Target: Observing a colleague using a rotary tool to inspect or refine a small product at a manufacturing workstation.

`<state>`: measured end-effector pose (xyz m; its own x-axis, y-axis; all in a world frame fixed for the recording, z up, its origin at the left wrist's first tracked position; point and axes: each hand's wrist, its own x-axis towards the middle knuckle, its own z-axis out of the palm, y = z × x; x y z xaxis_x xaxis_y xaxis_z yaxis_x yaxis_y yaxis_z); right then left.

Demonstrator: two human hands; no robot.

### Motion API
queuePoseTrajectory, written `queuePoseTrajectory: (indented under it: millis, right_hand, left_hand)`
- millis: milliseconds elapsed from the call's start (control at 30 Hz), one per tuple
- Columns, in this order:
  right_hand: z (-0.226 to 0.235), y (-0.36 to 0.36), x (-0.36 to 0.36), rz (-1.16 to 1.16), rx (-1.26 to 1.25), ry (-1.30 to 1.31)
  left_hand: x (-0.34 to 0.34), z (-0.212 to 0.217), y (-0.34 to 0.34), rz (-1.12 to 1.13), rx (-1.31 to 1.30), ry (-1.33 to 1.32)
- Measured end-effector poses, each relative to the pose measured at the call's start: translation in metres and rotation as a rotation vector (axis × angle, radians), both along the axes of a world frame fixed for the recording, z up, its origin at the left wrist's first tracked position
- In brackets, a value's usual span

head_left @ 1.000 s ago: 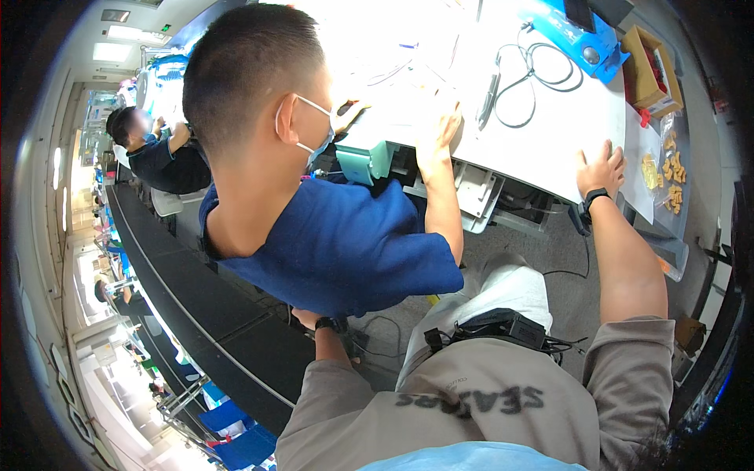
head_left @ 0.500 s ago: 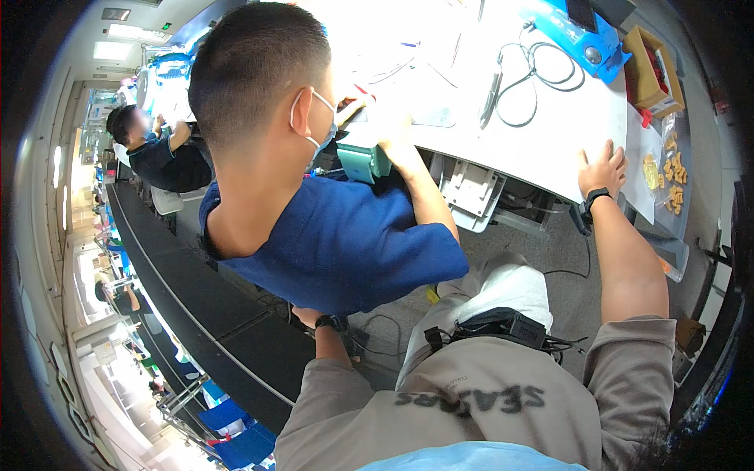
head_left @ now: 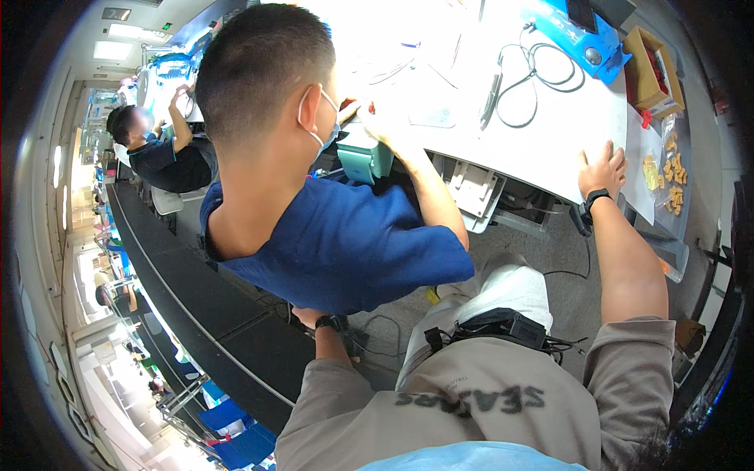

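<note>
My right hand (head_left: 602, 170) rests palm down on the near right corner of the white table (head_left: 550, 157), its fingers stretched out and holding nothing. Low behind the seated co-worker (head_left: 338, 235) is my left hand (head_left: 306, 316); the blue shirt hides its fingers. That co-worker, in a mask, bends over the table with both hands near a small red thing (head_left: 371, 107), too small to make out. A green box-shaped device (head_left: 365, 159) sits at the table edge below those hands.
A blue device (head_left: 577, 39) and a coiled cable with a pen-like handpiece (head_left: 491, 98) lie on the table. To the right stand a cardboard box (head_left: 653, 74) and bags of yellowish pieces (head_left: 674, 169). A dark conveyor belt (head_left: 228, 314) runs at left; another person (head_left: 169, 153) sits beyond.
The co-worker's head and forearm have shifted slightly right, and the red thing shows more between the hands. The person farther off has raised an arm. My hands have stayed put.
</note>
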<state>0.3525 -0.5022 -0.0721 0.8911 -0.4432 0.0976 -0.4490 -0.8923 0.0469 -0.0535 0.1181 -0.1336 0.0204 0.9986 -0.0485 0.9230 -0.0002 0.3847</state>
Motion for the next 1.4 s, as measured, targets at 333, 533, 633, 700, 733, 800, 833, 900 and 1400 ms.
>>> queuePoseTrajectory:
  millis: [333,533,633,700,733,800,833,900,1400]
  right_hand:
    - [0.004,0.003,0.0,-0.002,0.0,0.021]
    - [0.003,0.004,0.0,0.0,-0.002,0.017]
    - [0.003,0.003,-0.001,0.003,-0.002,0.016]
    - [0.003,0.003,0.0,0.007,0.004,0.012]
    - [0.003,0.003,0.0,0.006,0.005,0.013]
    - [0.002,0.003,0.0,0.005,0.005,0.015]
    - [0.002,0.003,0.0,0.003,0.006,0.012]
    - [0.002,0.002,0.0,0.0,0.008,0.007]
    - [0.002,0.002,0.0,0.008,0.007,0.005]
  left_hand:
    - [0.002,0.004,-0.003,-0.012,0.018,-0.004]
    - [0.005,0.013,-0.008,0.026,0.006,-0.018]
    - [0.01,0.017,-0.012,0.047,-0.003,-0.017]
    - [0.008,0.018,-0.011,0.029,0.003,0.011]
    - [0.007,0.017,-0.01,0.017,0.004,0.021]
    - [0.005,0.016,-0.008,0.003,0.002,0.024]
    - [0.005,0.016,-0.008,-0.001,-0.003,0.018]
    - [0.004,0.013,-0.006,-0.001,-0.007,0.024]
    - [-0.004,-0.001,0.002,0.042,0.017,-0.024]
